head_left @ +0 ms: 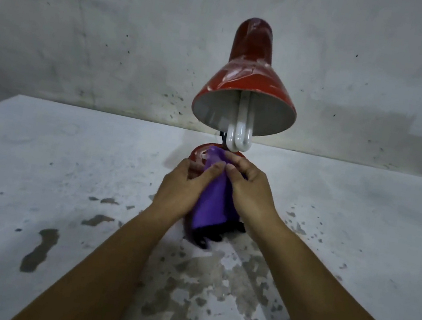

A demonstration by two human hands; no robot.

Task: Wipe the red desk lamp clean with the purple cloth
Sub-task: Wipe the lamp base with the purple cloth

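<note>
Two hands hold one cloth at the base of one lamp

Left hand (181, 185) and right hand (250, 191) pinch the purple cloth (211, 201) with curled fingers (215, 167), just in front of the red lamp (247, 82); cloth top touches the lamp's base on the counter (65, 164); no writing visible

No readable text seems visible on anything.

Your left hand (182, 183) and right hand (250, 191) meet at the centre of the frame, both pinching the purple cloth (211, 201) against the base (199, 155) of the red desk lamp (247, 82); above them its scuffed shade shows a white bulb (240, 134), over a stained tabletop (38, 160)
</note>
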